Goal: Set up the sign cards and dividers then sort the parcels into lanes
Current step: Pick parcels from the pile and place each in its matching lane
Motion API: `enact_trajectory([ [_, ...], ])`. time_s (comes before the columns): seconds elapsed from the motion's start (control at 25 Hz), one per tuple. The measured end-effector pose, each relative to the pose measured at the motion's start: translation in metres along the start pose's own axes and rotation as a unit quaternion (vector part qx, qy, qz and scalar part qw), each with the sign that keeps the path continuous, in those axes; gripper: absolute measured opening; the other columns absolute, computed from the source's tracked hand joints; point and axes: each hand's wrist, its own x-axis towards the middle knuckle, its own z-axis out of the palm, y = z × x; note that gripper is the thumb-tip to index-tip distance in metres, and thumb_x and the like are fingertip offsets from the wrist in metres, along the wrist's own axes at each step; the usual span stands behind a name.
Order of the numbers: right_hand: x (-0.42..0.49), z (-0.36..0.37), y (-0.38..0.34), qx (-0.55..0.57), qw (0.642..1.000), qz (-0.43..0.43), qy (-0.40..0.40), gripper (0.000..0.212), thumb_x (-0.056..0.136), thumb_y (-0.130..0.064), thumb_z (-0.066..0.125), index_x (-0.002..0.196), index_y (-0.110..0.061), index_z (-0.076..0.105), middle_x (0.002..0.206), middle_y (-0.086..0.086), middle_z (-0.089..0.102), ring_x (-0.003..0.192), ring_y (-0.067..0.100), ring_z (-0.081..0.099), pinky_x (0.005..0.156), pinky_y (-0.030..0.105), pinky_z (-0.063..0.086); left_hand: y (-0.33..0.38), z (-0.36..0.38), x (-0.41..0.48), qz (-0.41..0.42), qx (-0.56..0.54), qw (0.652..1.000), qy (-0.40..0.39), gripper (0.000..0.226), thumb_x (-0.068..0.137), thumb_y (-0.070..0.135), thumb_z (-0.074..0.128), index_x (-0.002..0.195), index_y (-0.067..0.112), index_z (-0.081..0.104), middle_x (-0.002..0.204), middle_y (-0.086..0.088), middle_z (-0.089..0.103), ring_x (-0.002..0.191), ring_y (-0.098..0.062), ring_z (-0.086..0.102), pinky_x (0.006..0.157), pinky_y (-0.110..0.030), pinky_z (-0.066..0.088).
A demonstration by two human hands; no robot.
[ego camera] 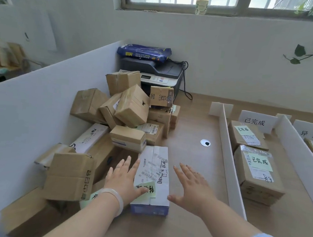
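The white parcel (152, 175) lies flat on the desk straight before you, at 6 o'clock of the brown parcel heap (126, 112). Your left hand (123, 179) is spread at its 9 o'clock edge, fingers straight, holding nothing. Your right hand (191, 187) is spread open just beside it at 3 o'clock. A white divider (229, 156) stands at 2 o'clock.

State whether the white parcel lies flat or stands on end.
Flat: the white parcel rests on the desk, labelled broad face up.
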Motion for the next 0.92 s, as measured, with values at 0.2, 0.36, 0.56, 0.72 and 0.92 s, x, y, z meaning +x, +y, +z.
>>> enact_trajectory([
  [0.2,0.021,0.035,-0.013,0.054,0.997,0.042,-0.039,0.096,0.087,-0.069,0.046,0.156,-0.03,-0.009,0.164,-0.007,-0.01,0.151,0.012,-0.008,0.123,0.036,0.005,-0.012,0.031,0.019,-0.016,-0.034,0.999,-0.033,0.101,0.084,0.074,0.05,0.156,0.034,-0.009,0.166,0.002,-0.009,0.153,-0.019,-0.004,0.122,-0.045,0.008],
  [0.36,0.034,0.057,-0.017,0.121,0.986,0.092,-0.07,0.098,0.089,-0.067,0.046,0.156,-0.023,-0.011,0.164,-0.005,-0.009,0.151,0.015,-0.003,0.121,0.037,0.012,-0.014,0.041,0.035,-0.032,-0.076,0.996,-0.035,0.101,0.085,0.07,0.053,0.157,0.032,-0.007,0.166,0.001,-0.004,0.153,-0.02,0.0,0.121,-0.043,0.01],
  [0.56,0.048,0.08,-0.018,0.222,0.961,0.111,-0.12,0.089,0.088,-0.059,0.055,0.156,-0.02,0.013,0.16,0.0,0.024,0.145,0.02,0.026,0.116,0.033,0.025,-0.006,0.056,0.048,-0.031,-0.161,0.984,-0.067,0.101,0.085,0.058,0.062,0.156,0.033,-0.005,0.159,0.0,0.025,0.144,-0.022,0.029,0.114,-0.04,0.032],
  [0.72,0.041,0.08,-0.015,0.331,0.924,0.126,-0.145,0.068,0.092,-0.044,0.059,0.15,-0.027,0.027,0.146,-0.003,0.046,0.129,0.018,0.047,0.098,0.024,0.038,0.007,0.061,0.041,-0.044,-0.23,0.97,-0.069,0.099,0.087,0.046,0.067,0.157,0.03,0.0,0.155,0.004,0.029,0.138,-0.016,0.037,0.106,-0.029,0.035],
  [0.92,0.021,0.052,0.017,0.377,0.908,0.143,-0.113,0.059,0.092,-0.032,0.064,0.144,-0.024,0.039,0.133,-0.003,0.056,0.109,0.013,0.055,0.088,0.023,0.043,0.044,0.048,0.031,-0.057,-0.275,0.957,-0.072,0.099,0.085,0.042,0.071,0.157,0.032,0.006,0.146,0.002,0.043,0.129,-0.017,0.048,0.097,-0.025,0.041],
])
